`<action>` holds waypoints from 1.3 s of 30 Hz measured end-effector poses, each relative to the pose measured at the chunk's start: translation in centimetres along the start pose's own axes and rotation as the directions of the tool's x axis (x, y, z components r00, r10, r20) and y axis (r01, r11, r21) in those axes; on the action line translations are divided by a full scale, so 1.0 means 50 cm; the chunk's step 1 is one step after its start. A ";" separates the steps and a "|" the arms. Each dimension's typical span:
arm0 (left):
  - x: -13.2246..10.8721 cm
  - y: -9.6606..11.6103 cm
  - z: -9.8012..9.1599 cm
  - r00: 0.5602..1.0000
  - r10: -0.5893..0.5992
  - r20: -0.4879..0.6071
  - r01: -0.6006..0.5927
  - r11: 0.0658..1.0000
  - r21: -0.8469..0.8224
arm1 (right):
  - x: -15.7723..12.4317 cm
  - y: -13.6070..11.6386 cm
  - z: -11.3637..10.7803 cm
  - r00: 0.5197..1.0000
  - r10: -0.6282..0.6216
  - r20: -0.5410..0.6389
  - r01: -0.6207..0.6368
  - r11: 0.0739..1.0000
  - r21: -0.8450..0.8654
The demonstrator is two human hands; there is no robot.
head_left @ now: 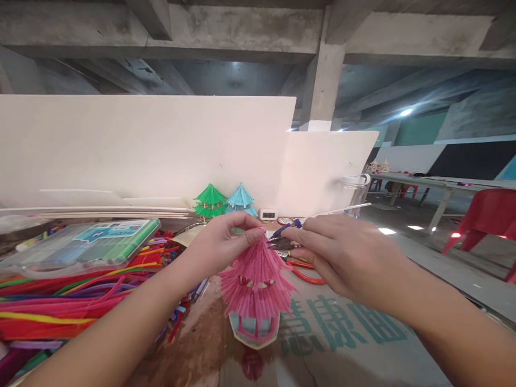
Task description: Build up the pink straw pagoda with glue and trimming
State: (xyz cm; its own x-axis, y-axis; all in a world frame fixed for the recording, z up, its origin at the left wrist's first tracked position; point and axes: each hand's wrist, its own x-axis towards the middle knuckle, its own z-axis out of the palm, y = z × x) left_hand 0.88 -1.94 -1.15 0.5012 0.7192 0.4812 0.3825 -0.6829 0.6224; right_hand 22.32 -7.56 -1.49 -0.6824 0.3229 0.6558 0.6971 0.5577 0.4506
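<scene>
A pink tiered pagoda [258,269] made of fuzzy pipe cleaners stands upright on a pale base in front of me. At its peak, my left hand [223,239] pinches the tip between thumb and forefinger. My right hand [338,250] is closed round a pair of small pliers [278,243] with dark jaws and blue on the handle. The jaws point left, close beside the pagoda's top; whether they touch it I cannot tell. Red-handled scissors [308,279] lie just behind, partly hidden by my right hand.
Left are heaped pipe cleaners [60,309] under a clear marker case [88,244]. Behind stand a green pagoda [210,201], a light blue pagoda [241,200], a small digital display [268,215] and a clear plastic jug [353,191]. A white board [153,145] rises at the back; a red chair [489,226] is right.
</scene>
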 end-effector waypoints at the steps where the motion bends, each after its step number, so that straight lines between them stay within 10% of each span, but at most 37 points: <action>1: 0.000 0.000 0.000 1.000 0.003 0.000 -0.003 1.000 0.001 | 0.000 0.002 0.000 1.000 0.004 -0.012 -0.004 1.000 -0.004; 39: 0.005 -0.007 -0.003 0.999 0.046 -0.001 -0.046 0.999 0.001 | 0.000 -0.007 0.020 1.000 0.008 -0.024 -0.008 1.000 -0.028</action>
State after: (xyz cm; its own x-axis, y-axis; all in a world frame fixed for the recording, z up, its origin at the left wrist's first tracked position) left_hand 0.74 -1.49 -1.15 0.5177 0.6869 0.5100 0.3593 -0.7156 0.5991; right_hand 21.85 -6.96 -2.23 -0.6715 0.3084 0.6738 0.7086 0.5332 0.4622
